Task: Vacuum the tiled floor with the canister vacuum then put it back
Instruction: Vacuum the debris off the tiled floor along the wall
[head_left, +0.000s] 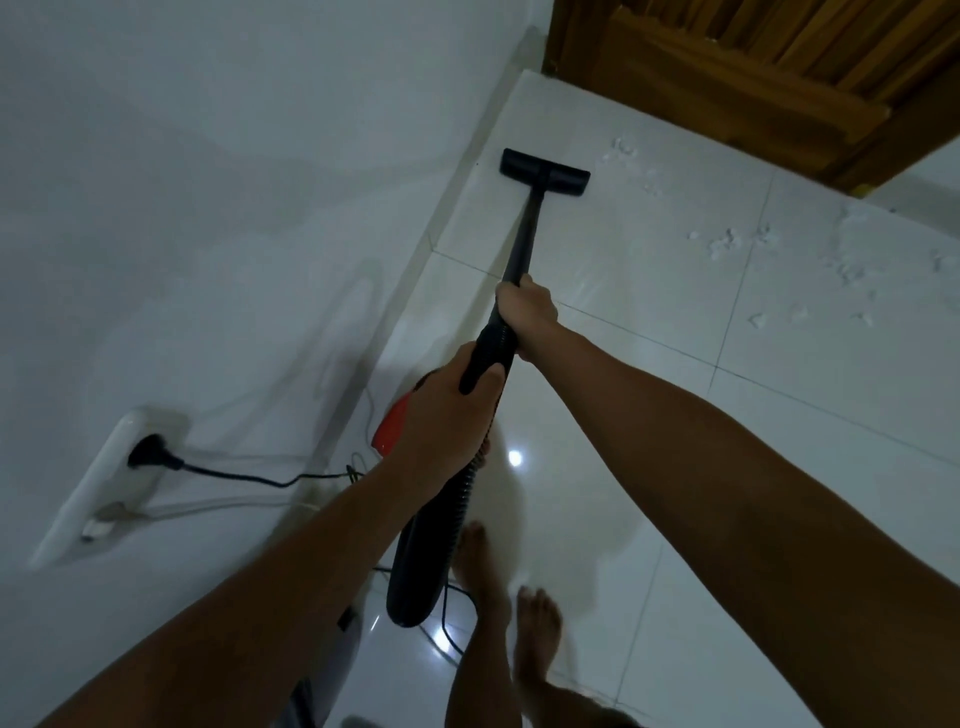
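Here both hands hold the vacuum's black wand (524, 234): the right hand (527, 312) is wrapped tight around it higher up, and the left hand (441, 415) is closed around the ribbed hose cuff (485, 353) just below. The floor head (544, 172) lies flat on the white tiled floor (649, 467), its left end just beside the skirting at the foot of the white wall (208, 208). To its right the tiles run open toward a wooden door (753, 78), with white scraps (727, 241) scattered across them. The red canister (392, 426) sits against the wall behind the left hand. Its black cord (234, 475) runs to a plug (150, 453) in a wall socket. Two bare feet (537, 623) stand on the tiles below the hose. No writing is readable.
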